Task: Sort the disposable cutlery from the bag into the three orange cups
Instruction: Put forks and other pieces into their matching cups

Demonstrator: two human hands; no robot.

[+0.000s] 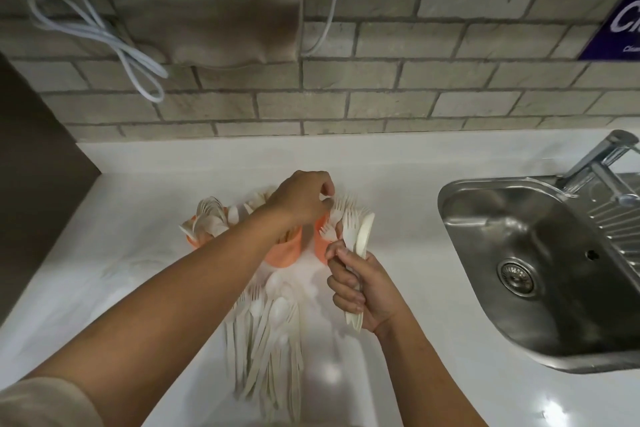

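Cutlery (360,236), pale plastic, bunched in right hand (363,291); left hand (301,199) pinches fork (338,207)

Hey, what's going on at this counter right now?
A person is sorting disposable cutlery into three orange cups on a white counter. The right hand grips a bundle of cutlery beside the right cup, while the left hand reaches across to the forks standing in that cup; whether it pinches one is unclear. The left cup holds spoons, and the arm hides most of the middle cup. A loose pile lies in front.
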